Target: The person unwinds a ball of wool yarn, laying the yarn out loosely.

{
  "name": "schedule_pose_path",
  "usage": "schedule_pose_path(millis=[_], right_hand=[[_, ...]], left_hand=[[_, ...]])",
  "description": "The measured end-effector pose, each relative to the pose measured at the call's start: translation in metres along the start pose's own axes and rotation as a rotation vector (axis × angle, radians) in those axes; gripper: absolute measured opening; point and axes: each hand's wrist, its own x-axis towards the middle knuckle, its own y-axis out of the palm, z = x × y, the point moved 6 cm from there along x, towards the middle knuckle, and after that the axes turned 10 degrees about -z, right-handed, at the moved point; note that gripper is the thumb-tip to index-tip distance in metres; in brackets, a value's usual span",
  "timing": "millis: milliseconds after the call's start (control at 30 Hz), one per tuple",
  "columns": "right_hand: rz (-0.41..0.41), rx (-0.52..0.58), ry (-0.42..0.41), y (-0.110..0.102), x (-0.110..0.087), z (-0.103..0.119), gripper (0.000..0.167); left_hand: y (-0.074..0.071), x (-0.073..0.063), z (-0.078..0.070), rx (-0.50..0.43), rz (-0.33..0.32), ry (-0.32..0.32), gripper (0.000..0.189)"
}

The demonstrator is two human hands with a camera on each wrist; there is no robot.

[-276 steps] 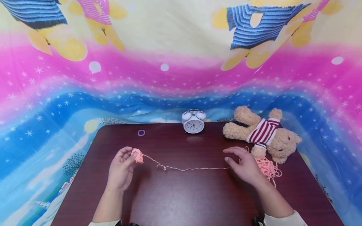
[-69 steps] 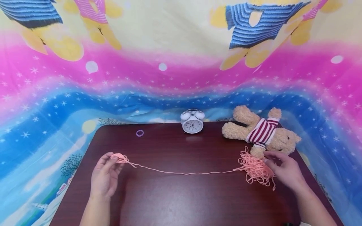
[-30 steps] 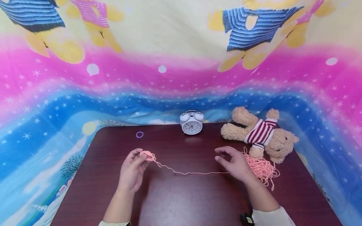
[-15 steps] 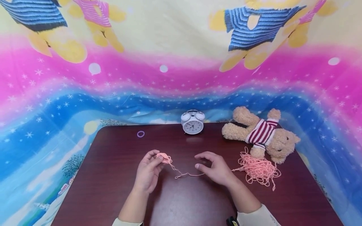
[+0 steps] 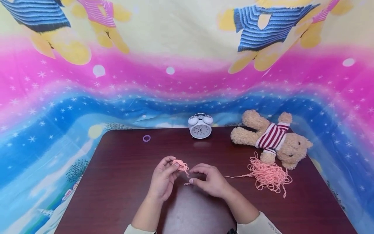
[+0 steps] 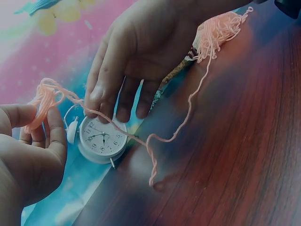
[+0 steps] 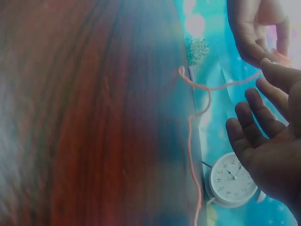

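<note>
Between thumb and fingers, my left hand [image 5: 164, 180] pinches a small looped bundle of peach-pink yarn [image 5: 181, 165]. Close by on the right is my right hand [image 5: 212, 182], its thumb and fingertips apart. In the right wrist view, a strand of the yarn [image 7: 235, 84] passes by the gap between that hand's thumb [image 7: 277, 73] and forefinger. A short twisted loop hangs from the strand, plain in the left wrist view. The strand runs right to a loose, tangled yarn pile [image 5: 270, 175] on the table. Part of it is hidden behind my right hand in the head view.
A white twin-bell alarm clock [image 5: 200, 127] stands at the back of the dark red-brown table [image 5: 122, 195]. Left of it lies a purple ring [image 5: 146, 138]. At the right, a teddy bear [image 5: 271, 136] in a striped top lies beside the yarn pile. A printed cloth [image 5: 163, 107] hangs behind.
My left hand has moved right with the yarn bundle. My right hand has come left from the pile, so the hands are now close together and the strand between them is slack.
</note>
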Motion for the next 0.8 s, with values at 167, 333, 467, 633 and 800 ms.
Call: schedule_pose_path(millis=[167, 333, 467, 633, 800], right_hand=[[-0.022, -0.012, -0.008, 0.005, 0.0, 0.002, 0.016], [-0.059, -0.022, -0.006, 0.001, -0.003, 0.001, 0.01], [-0.059, -0.041, 0.031, -0.006, -0.006, -0.003, 0.006], [-0.056, -0.076, 0.047, -0.016, -0.01, -0.007, 0.004], [-0.064, -0.098, 0.05, -0.028, -0.013, -0.01, 0.005]], left_hand=[[0.005, -0.001, 0.001, 0.0, 0.003, -0.008, 0.023], [0.001, 0.0, 0.0, -0.001, -0.013, -0.007, 0.023], [-0.004, 0.002, -0.003, 0.0, -0.009, 0.004, 0.024], [-0.012, 0.005, -0.008, 0.002, -0.009, 0.024, 0.024], [-0.02, 0.007, -0.012, -0.007, -0.024, 0.04, 0.024]])
